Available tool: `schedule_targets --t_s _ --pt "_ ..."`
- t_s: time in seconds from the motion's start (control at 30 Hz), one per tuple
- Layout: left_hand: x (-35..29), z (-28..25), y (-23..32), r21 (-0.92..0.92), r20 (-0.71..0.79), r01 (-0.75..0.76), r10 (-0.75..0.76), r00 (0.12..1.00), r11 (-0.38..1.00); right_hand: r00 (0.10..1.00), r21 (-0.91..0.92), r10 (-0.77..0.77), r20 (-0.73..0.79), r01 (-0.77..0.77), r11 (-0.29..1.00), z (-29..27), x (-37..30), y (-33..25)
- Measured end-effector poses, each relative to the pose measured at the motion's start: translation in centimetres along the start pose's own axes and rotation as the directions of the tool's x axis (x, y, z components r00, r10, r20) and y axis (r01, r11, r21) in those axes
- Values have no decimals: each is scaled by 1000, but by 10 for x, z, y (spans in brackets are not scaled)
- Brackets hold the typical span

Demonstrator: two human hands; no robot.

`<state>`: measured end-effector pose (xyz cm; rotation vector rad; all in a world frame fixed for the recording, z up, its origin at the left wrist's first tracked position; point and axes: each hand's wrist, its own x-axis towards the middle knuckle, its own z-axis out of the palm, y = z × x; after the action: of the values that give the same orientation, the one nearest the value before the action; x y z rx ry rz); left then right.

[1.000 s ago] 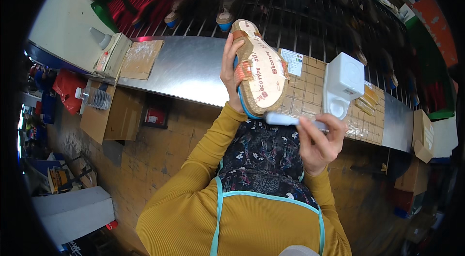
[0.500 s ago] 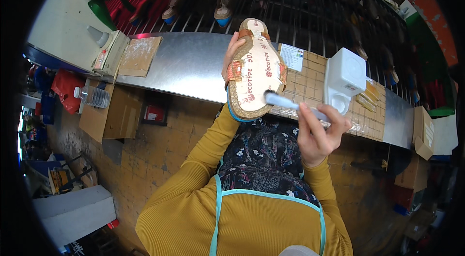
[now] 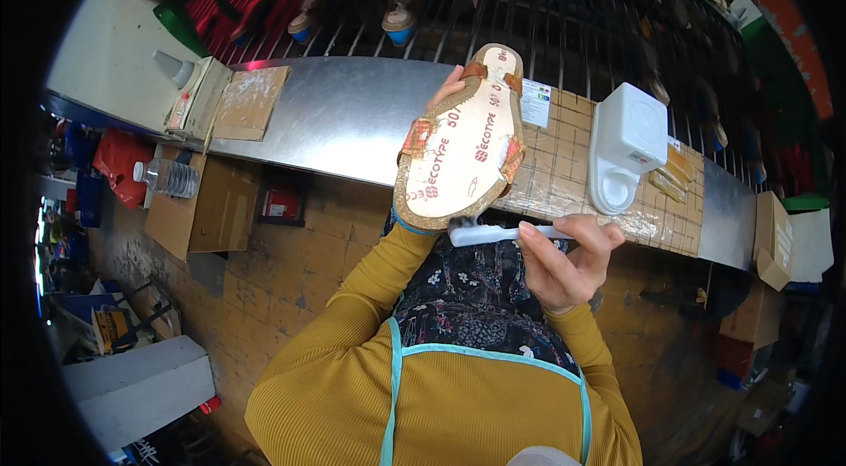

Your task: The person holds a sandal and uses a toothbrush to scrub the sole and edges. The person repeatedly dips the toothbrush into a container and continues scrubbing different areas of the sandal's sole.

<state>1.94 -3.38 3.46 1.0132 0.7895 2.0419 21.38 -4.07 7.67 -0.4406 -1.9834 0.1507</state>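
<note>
My left hand point(image 3: 447, 90) holds a sandal upper and footbed point(image 3: 463, 149) from behind, with only some fingertips showing beside it. The cream underside faces me. A cork rim runs round it, brown straps point(image 3: 418, 138) are folded over its edges, and some blue shows at the near end. In my right hand point(image 3: 571, 265) is a toothbrush-like brush point(image 3: 493, 235) with a pale handle, pinched between thumb and fingers. Its dark bristles point up at the near rim of the footbed; whether they touch it I cannot tell.
Beneath the work runs a metal bench point(image 3: 344, 122) with a cardboard sheet point(image 3: 564, 157). A white dispenser with a round cup point(image 3: 627, 140) stands on it at right. Beyond is a rack of metal bars point(image 3: 529, 34) carrying more footwear point(image 3: 399, 23). A plastic bottle point(image 3: 167, 177) lies at left.
The brush has moved left and nearer, from the cream underside to the near rim, and its handle now lies more level. The sandal has tilted, its far end shifting right.
</note>
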Motion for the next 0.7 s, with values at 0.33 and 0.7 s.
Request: schedule_targets --t_s 0.33,0.7 --pt "-4 7 -11 -114 74 29 -21 997 993 986 79 105 -127 -96 992 18 -8 24" --pt "-5 5 -14 -5 72 44 -43 996 999 976 141 179 -126 -161 977 14 -19 22"
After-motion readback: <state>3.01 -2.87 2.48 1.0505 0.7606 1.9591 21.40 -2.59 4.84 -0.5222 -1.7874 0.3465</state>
